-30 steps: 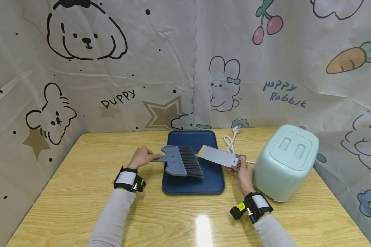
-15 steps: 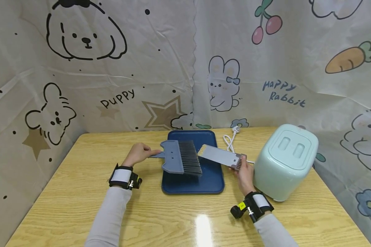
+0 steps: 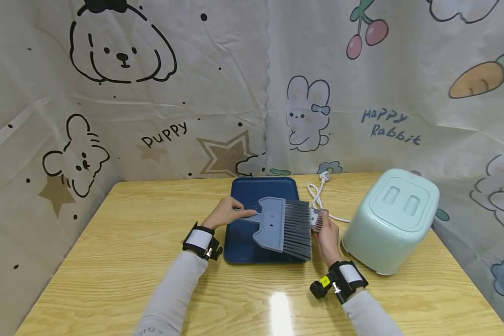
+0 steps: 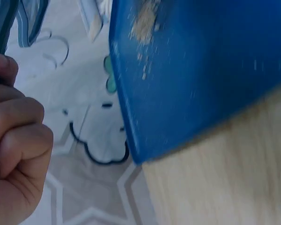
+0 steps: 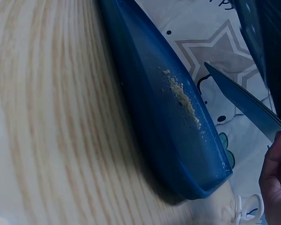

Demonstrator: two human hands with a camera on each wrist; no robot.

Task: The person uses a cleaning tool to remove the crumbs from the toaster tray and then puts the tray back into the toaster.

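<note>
My left hand point(image 3: 224, 213) grips the handle of a grey-blue hand brush point(image 3: 270, 224) with long dark bristles, held above a dark blue tray point(image 3: 238, 247). In my right hand point(image 3: 328, 238) is a flat, pale crumb tray point(image 3: 316, 219), held at its slotted end. The brush bristles overlap the crumb tray in the head view and hide most of it. Its long flat plate point(image 5: 243, 105) shows in the right wrist view, raised beside the blue tray. A scatter of tan crumbs point(image 5: 181, 97) lies on the blue tray. Curled left fingers point(image 4: 23, 136) show in the left wrist view.
A mint-green toaster point(image 3: 386, 224) with a lid on top stands to the right of my right hand. Its white cord and plug point(image 3: 324, 177) lie behind the blue tray's right corner. A printed curtain point(image 3: 172, 93) hangs along the back of the wooden table point(image 3: 151, 219).
My left hand first drew the brush slightly left, then carried it right, and its bristles now cover most of the crumb tray. The right hand has stayed almost in place, still holding the crumb tray.
</note>
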